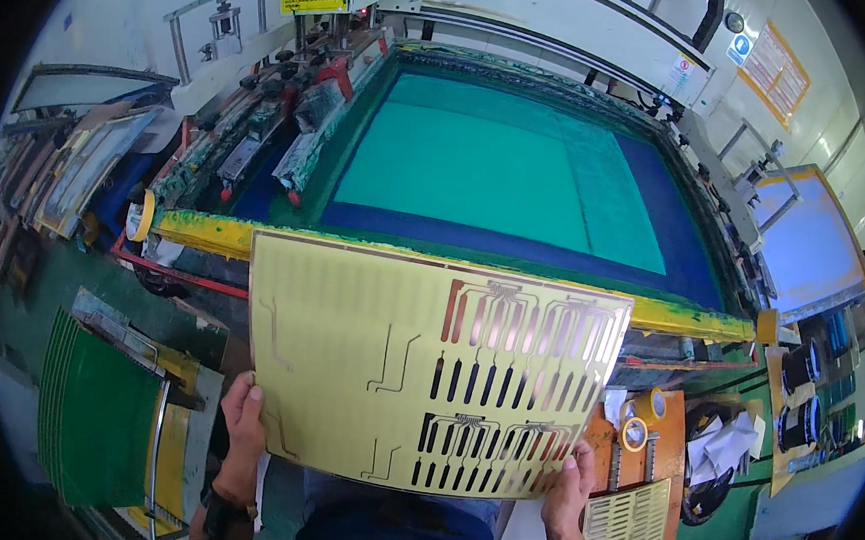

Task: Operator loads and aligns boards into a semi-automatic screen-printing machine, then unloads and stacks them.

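Your left hand (pixel 245 417) pinches the yellow panel (pixel 416 369) low on its left edge; your right hand (pixel 571 485) grips near its lower right corner. Both are closed to the sheet's thickness, some fingers hidden. The panel lies between and ahead of them, long axis left to right, neither hand clearly nearer. Its left half is mostly plain with thin bent lines; the right bears rows of dark and coppery bars. Beyond its far edge sits the screen frame (pixel 690 321); whether they touch, you cannot tell.
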A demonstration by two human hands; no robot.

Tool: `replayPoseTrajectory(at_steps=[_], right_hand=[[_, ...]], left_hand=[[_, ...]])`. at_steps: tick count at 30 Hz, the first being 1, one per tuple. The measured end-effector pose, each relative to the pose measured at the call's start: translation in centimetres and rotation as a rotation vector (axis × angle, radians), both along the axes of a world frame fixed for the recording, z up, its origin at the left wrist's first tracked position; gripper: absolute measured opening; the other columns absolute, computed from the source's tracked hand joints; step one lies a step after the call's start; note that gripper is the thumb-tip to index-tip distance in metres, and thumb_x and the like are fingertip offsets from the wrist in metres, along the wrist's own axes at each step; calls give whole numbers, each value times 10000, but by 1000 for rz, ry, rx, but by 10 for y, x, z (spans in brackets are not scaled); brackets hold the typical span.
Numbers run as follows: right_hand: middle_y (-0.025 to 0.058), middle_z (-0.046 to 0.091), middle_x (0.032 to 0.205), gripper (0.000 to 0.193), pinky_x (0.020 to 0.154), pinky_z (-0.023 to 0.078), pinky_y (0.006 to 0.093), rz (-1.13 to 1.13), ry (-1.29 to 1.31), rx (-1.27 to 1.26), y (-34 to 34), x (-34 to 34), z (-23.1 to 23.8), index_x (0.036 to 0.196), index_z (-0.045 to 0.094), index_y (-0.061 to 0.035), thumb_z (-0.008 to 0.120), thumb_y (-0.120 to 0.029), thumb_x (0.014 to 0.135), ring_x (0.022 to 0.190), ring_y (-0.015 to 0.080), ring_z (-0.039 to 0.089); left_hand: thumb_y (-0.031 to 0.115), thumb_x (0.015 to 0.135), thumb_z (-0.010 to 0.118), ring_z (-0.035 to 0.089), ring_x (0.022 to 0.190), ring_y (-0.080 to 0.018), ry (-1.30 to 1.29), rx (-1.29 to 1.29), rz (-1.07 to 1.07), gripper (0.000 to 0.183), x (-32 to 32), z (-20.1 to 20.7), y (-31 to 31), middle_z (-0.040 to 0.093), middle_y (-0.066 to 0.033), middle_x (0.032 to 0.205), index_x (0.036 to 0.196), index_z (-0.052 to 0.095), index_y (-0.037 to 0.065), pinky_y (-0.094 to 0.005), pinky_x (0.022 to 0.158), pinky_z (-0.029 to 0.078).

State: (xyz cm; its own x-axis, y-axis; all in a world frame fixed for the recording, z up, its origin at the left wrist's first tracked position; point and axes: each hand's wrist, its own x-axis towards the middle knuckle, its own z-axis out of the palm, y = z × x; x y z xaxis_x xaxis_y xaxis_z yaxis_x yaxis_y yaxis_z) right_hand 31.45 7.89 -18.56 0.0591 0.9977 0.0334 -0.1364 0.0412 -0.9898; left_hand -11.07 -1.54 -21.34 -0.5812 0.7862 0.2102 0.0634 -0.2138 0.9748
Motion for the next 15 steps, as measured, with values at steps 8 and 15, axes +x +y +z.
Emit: replayPoseTrajectory(at_steps=[8,15], right_hand=[[70,592,1086,323,897,422,299,-28,-14,-5,-2,-5,8,1180,491,-9,503,-211,929,1002,140,542],[41,599,1021,305,746,448,245,-47,-42,-11,-1,2,-7,1186,493,-35,491,-210,937,870,99,550]], left_hand=[[180,946,474,532,890,-106,-29,3,18,226,6,-1,6,583,-18,947,1034,573,-3,-262,811,430],[164,957,464,536,869,-100,37,19,2,224,7,1,8,608,-29,946,1031,569,-20,-252,797,429]])
